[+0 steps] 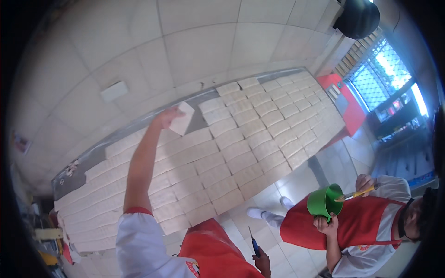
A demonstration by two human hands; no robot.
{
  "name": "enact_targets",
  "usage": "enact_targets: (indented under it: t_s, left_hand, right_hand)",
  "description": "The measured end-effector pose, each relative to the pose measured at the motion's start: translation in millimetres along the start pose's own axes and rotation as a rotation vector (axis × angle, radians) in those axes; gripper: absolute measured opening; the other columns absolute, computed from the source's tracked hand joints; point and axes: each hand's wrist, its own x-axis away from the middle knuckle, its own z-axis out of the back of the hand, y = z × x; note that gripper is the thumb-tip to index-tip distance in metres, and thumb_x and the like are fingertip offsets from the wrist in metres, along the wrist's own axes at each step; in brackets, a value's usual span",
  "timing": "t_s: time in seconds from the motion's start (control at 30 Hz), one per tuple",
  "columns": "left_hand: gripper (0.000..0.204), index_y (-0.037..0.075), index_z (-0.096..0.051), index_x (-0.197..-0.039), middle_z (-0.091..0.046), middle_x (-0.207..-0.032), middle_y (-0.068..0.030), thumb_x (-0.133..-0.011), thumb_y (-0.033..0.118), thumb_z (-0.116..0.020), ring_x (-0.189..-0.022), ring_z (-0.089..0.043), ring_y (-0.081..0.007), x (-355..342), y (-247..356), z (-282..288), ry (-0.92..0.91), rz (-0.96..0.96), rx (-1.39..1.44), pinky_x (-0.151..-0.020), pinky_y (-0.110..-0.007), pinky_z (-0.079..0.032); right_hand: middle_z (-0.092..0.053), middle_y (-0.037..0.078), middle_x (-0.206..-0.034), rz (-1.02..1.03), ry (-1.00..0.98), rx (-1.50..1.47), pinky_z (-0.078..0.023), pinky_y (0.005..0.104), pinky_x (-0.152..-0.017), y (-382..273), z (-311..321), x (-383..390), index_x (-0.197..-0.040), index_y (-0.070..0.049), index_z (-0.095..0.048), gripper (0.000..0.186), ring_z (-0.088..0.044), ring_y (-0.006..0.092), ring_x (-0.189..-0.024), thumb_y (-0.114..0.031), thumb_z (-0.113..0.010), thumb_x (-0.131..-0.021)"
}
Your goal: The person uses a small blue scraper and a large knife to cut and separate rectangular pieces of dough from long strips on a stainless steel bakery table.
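My left hand (pixel 169 117) is stretched out over the far edge of the table, gripping a pale flat dough square (pixel 184 123) above a bare grey patch (pixel 199 113). Rows of flat, pale rectangular dough pieces (pixel 245 143) cover most of the long table around it. My right hand (pixel 261 262) is low at the bottom of the view, off the table's near side, closed on a blue-handled knife (pixel 255 246) with its thin blade pointing up.
At the right a co-worker (pixel 352 222) in a red apron holds a green jug (pixel 317 204) and a brush (pixel 359 193). A tiled wall (pixel 199 41) backs the table. A red stand (pixel 352 116) is by the table's right end, near a barred window.
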Motion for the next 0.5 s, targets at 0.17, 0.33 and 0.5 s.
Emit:
enact_targets:
  t_s: [0.17, 0.33, 0.5]
  left_hand:
    - [0.048, 0.008, -0.055, -0.139, -0.069, -0.124, -0.0096, -0.095, 0.013, -0.073, -0.109, -0.072, -0.0254, -82, -4, 21, -0.111, -0.067, 0.113, -0.093, -0.045, -0.061]
    - [0.044, 0.005, -0.056, -0.138, -0.069, -0.125, -0.0092, -0.098, 0.016, -0.07, -0.109, -0.071, -0.0237, -145, -6, -35, -0.195, -0.084, 0.378, -0.094, -0.044, -0.061]
    - [0.045, 0.009, -0.052, -0.142, -0.067, -0.128, -0.0089, -0.1, 0.014, -0.066, -0.109, -0.071, -0.0247, -223, -19, -91, -0.262, -0.008, 0.58, -0.094, -0.047, -0.061]
  right_hand:
    - [-0.067, 0.017, -0.139, 0.009, -0.042, -0.041, -0.05, 0.0353, -0.106, -5, 21, -3, -0.148, -0.004, -0.055, 0.06, -0.064, 0.0275, -0.127, -0.009, -0.07, -0.09]
    - [-0.067, 0.017, -0.139, -0.154, -0.077, -0.043, -0.05, 0.0337, -0.105, -78, 65, -12, -0.147, -0.003, -0.056, 0.058, -0.064, 0.0231, -0.125, -0.008, -0.068, -0.09]
    - [-0.073, 0.012, -0.118, -0.265, -0.002, -0.188, -0.053, 0.0352, -0.088, -111, 86, -65, -0.149, -0.005, -0.054, 0.061, -0.066, 0.0208, -0.096, -0.01, -0.066, -0.089]
